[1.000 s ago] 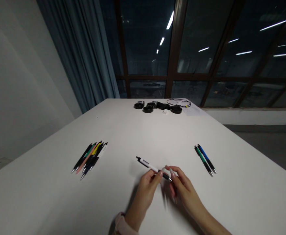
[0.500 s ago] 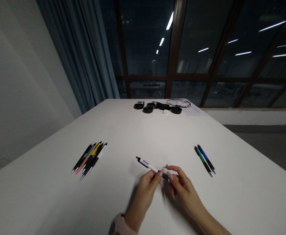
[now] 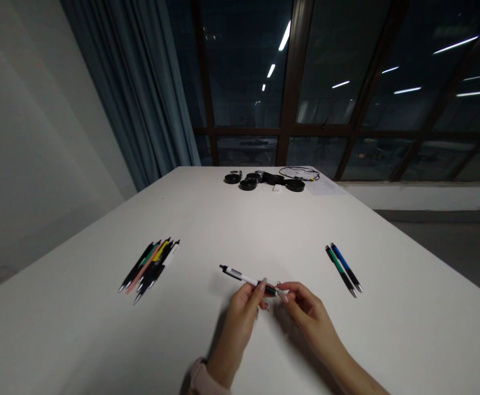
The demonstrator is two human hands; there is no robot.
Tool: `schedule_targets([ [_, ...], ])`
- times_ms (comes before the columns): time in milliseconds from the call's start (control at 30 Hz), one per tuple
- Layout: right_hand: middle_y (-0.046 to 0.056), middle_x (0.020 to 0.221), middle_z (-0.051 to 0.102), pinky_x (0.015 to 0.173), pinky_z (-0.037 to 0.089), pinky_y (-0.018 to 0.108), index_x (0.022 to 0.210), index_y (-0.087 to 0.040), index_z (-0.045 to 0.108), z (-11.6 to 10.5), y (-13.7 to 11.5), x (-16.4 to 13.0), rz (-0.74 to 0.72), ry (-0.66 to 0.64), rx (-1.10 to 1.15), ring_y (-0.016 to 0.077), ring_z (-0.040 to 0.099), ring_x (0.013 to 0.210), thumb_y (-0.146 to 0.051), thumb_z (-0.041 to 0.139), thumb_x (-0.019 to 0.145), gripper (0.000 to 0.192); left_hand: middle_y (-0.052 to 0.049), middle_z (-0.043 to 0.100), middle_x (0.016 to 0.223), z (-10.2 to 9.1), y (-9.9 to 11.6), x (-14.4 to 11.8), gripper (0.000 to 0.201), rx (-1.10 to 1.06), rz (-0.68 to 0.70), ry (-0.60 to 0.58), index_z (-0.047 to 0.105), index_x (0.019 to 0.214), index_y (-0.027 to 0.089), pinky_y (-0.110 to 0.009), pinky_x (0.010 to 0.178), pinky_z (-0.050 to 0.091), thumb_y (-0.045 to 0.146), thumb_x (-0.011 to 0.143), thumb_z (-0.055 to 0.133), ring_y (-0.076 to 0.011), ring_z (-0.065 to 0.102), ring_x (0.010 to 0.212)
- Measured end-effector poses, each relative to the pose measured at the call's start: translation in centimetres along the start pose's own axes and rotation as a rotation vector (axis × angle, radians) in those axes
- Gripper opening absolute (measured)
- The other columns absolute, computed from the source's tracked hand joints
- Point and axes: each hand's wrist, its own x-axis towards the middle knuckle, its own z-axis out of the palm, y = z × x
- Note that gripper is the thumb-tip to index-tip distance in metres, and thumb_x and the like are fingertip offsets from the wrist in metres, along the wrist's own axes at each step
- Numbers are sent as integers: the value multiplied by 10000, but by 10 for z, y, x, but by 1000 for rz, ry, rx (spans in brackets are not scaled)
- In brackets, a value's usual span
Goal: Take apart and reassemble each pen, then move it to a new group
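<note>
- My left hand (image 3: 243,310) pinches the white-and-black click pen (image 3: 246,279) over the white table (image 3: 79,329).
- My right hand (image 3: 305,312) grips its tip end.
- Barrel label print too small to read.

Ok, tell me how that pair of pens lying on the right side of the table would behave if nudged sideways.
The pair of pens look slim and round-barrelled, so they would probably roll across the smooth white table. They lie close side by side, so pushing one likely shifts the other. Small and seemingly plastic, they are probably light and stiff, though a glossy barrel may be slippery.
</note>
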Motion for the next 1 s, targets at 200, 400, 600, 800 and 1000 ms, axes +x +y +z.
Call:
schedule_targets([
  [200,58,731,675,606,398,291,831,-157,721,-4,-2,2,-26,46,-90,177,535,650,-643,707,716,499,5,587,580,0,-4,-1,563,-21,11,4,622,740,175,-252,533,329,737,695,619,-125,469,532],
  [400,53,712,682,588,407,285,830,-163,728,-6,1,2,-63,72,-142,180,549,635,-637,689,746,483,-15,628,582,0,-4,-1,563,-22,11,2,605,735,186,-270,561,355,748,704,598,-140,499,540],
  [600,23,672,623,553,397,264,836,-156,728,-7,3,2,-60,22,-135,149,513,591,-618,644,805,470,-49,702,634,1,-4,-2,551,-44,0,20,584,764,198,-282,570,369,746,713,584,-151,529,541],
  [800,23,676,608,536,408,262,883,-148,741,-7,2,3,-40,-14,-81,140,511,569,-634,647,795,503,-70,734,692,-2,-9,-1,523,-64,3,29,587,782,193,-286,588,392,716,745,581,-155,556,559],
  [1000,28,663,603,522,406,270,884,-161,770,-8,-2,3,-18,-2,-81,146,502,559,-657,657,761,524,-76,739,699,-1,-10,0,514,-87,1,42,574,781,196,-280,585,394,709,750,586,-148,557,551],
])
